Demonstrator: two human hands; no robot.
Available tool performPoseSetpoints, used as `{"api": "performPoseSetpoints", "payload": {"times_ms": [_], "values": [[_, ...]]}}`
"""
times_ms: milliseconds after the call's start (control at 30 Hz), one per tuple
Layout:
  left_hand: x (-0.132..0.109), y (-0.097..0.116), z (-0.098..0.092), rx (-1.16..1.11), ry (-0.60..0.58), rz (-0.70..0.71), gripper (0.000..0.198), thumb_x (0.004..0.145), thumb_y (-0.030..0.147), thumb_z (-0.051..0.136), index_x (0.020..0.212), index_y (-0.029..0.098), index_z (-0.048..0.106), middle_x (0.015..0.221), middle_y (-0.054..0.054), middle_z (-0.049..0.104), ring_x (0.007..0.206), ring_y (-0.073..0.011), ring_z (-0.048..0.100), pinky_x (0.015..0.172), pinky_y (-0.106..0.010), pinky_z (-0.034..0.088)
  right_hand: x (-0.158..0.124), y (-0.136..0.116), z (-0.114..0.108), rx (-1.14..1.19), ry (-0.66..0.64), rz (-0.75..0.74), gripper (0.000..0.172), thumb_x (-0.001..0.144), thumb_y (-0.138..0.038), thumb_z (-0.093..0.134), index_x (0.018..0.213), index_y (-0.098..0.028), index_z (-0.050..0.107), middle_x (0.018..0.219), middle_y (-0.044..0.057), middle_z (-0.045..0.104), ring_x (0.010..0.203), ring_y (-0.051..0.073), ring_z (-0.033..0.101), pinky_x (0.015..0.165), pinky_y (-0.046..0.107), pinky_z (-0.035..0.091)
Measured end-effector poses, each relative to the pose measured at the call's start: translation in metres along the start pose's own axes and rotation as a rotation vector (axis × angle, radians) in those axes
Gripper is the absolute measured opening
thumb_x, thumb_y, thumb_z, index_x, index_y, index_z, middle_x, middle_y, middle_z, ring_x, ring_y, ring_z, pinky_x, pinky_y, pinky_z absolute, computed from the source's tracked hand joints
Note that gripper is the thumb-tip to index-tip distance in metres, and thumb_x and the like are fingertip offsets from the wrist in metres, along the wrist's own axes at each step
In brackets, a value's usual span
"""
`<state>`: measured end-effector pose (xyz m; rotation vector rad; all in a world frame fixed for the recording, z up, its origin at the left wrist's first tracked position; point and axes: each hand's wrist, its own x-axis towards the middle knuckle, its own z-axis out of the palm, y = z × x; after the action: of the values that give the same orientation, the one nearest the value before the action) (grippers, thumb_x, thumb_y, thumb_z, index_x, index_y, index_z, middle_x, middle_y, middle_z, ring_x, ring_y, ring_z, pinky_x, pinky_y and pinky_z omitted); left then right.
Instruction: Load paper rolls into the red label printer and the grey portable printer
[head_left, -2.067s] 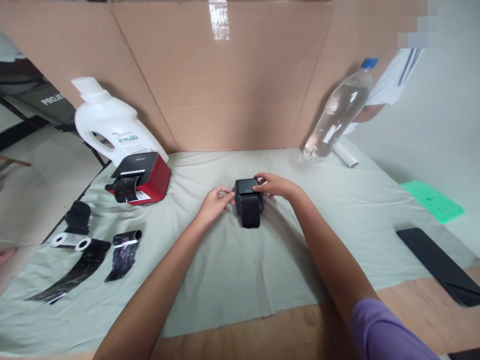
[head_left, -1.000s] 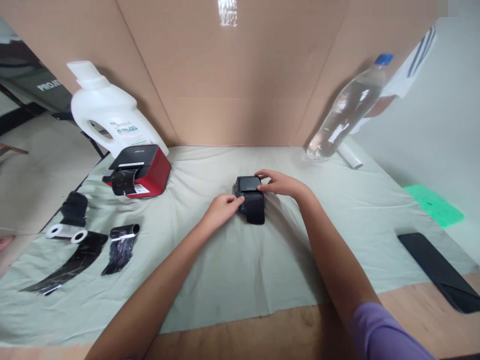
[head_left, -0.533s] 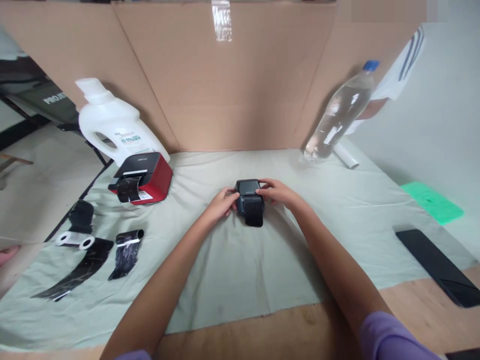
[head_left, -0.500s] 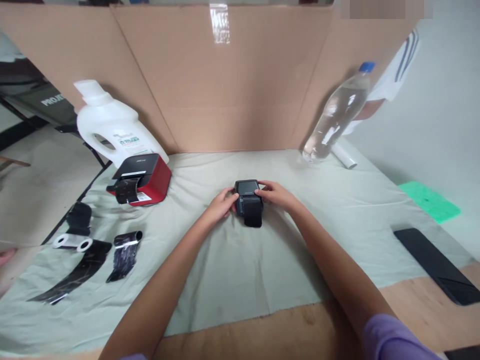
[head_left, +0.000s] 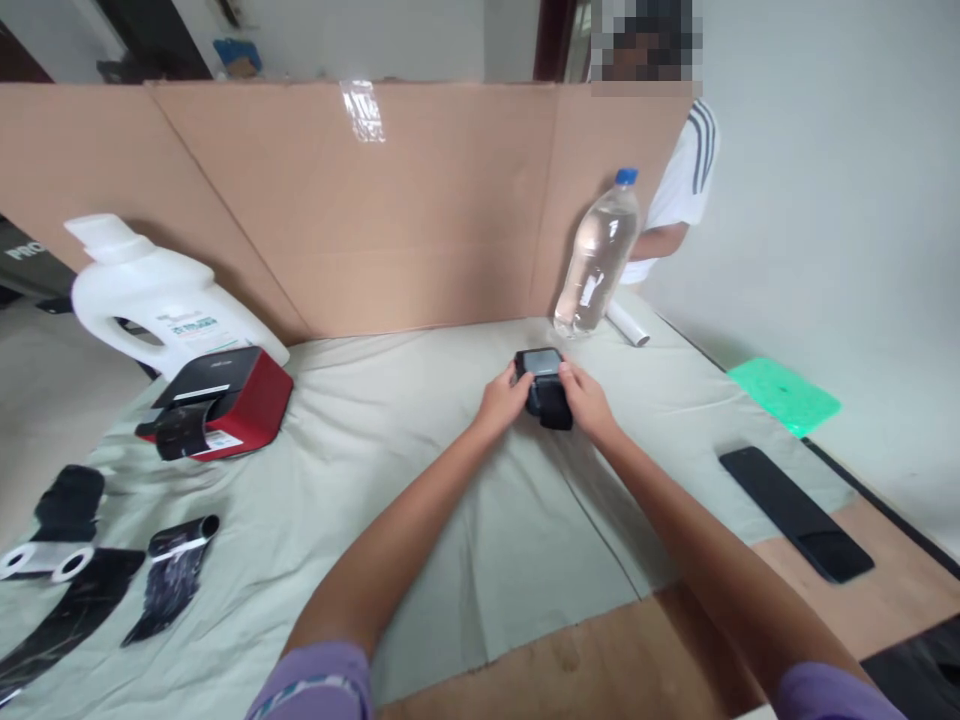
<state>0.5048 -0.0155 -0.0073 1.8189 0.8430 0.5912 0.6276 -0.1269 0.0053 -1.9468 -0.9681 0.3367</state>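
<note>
A small black box that looks like a portable printer is in the middle of the head view, with a wide black strip hanging from its front. My left hand grips its left side, thumb towards the front and fingers mostly hidden behind. On the other side my right hand is closed round it, its thumb near the top edge by the strip. Whether the box rests on the cloth or is slightly raised, I cannot tell.
A clear bottle with a blue cap leans against the cardboard wall. On the left stand a white jug, a red-and-black printer and black strip rolls. A phone lies right. A person's sleeve shows behind.
The view has turned and tilted up. Both hands have carried the small black printer rightward across the cloth, closer to the bottle, with their fingers now further round it.
</note>
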Motion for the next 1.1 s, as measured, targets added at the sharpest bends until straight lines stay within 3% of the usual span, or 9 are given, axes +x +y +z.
{"api": "performPoseSetpoints", "payload": {"times_ms": [167,300,467,567,667,767,867,967,1100], "values": [[0.038,0.034,0.093,-0.004,-0.133,0.004,0.054,0.099,0.04,0.047,0.145,0.013,0.055,0.136,-0.018,0.067,0.128,-0.0296,0.061,0.106,-0.035,0.044,0.028,0.058,-0.068,-0.075,0.147,0.062,0.068,0.099,-0.066,0.038,0.142,-0.018,0.061,0.151,0.009,0.056,0.146,0.026,0.046,0.124,0.042,0.029],[0.059,0.049,0.135,0.037,-0.197,-0.05,0.059,0.098,0.039,0.047,0.15,0.01,0.049,0.138,-0.023,0.064,0.133,-0.0323,0.058,0.109,-0.039,0.042,0.05,0.094,-0.094,-0.095,0.168,0.135,0.072,0.099,-0.067,0.035,0.139,-0.015,0.063,0.147,0.013,0.059,0.142,0.029,0.05,0.121,0.042,0.033],[0.065,0.049,0.15,-0.011,-0.207,-0.13,0.064,0.098,0.044,0.048,0.155,0.015,0.044,0.143,-0.023,0.06,0.133,-0.0337,0.057,0.108,-0.042,0.043,0.058,0.107,-0.106,-0.214,0.166,0.153,0.067,0.102,-0.056,0.029,0.14,-0.014,0.063,0.142,0.018,0.062,0.138,0.032,0.053,0.117,0.045,0.038],[0.057,0.041,0.127,-0.052,-0.202,-0.134,0.064,0.099,0.046,0.047,0.153,0.013,0.046,0.144,-0.024,0.059,0.133,-0.0341,0.057,0.107,-0.041,0.043,0.053,0.098,-0.108,-0.339,0.29,0.094,0.066,0.101,-0.05,0.032,0.143,-0.008,0.059,0.141,0.026,0.059,0.139,0.036,0.051,0.116,0.047,0.036],[0.034,0.033,0.058,0.052,-0.135,-0.053,0.059,0.097,0.04,0.05,0.148,0.01,0.052,0.126,-0.022,0.069,0.118,-0.0322,0.065,0.1,-0.039,0.047,0.041,0.073,-0.093,-0.418,0.467,-0.119,0.057,0.098,-0.045,0.04,0.138,-0.011,0.062,0.129,0.029,0.062,0.125,0.035,0.059,0.107,0.045,0.042],[-0.013,0.021,-0.059,0.218,0.074,0.088,0.043,0.095,0.038,0.053,0.131,0.016,0.066,0.105,-0.013,0.075,0.098,-0.0275,0.068,0.091,-0.037,0.05,0.021,0.028,-0.05,-0.4,0.355,-0.332,0.042,0.093,-0.04,0.049,0.123,-0.016,0.069,0.113,0.021,0.066,0.103,0.033,0.064,0.096,0.047,0.049],[-0.068,-0.007,-0.2,0.492,0.589,0.148,0.026,0.093,0.032,0.056,0.112,0.022,0.07,0.113,-0.008,0.071,0.108,-0.0265,0.063,0.104,-0.042,0.044,-0.002,-0.03,0.022,-0.302,0.005,-0.48,0.033,0.094,-0.036,0.05,0.118,-0.021,0.068,0.119,0.015,0.066,0.105,0.029,0.065,0.098,0.044,0.051],[-0.108,-0.05,-0.326,0.673,1.148,-0.116,0.03,0.091,0.028,0.057,0.119,0.019,0.064,0.13,-0.01,0.064,0.128,-0.03,0.052,0.113,-0.051,0.036,-0.022,-0.091,0.112,-0.164,-0.332,-0.579,0.035,0.093,-0.031,0.054,0.126,-0.022,0.064,0.125,0.012,0.066,0.118,0.026,0.061,0.107,0.04,0.046],[-0.119,-0.113,-0.413,0.182,1.064,-0.271,0.021,0.087,0.027,0.063,0.106,0.02,0.067,0.12,-0.005,0.069,0.126,-0.0274,0.059,0.115,-0.048,0.04,-0.04,-0.166,0.239,-0.01,-0.616,-0.62,0.058,0.093,-0.034,0.06,0.147,-0.018,0.048,0.15,0.012,0.054,0.14,0.024,0.048,0.119,0.036,0.036]]}}
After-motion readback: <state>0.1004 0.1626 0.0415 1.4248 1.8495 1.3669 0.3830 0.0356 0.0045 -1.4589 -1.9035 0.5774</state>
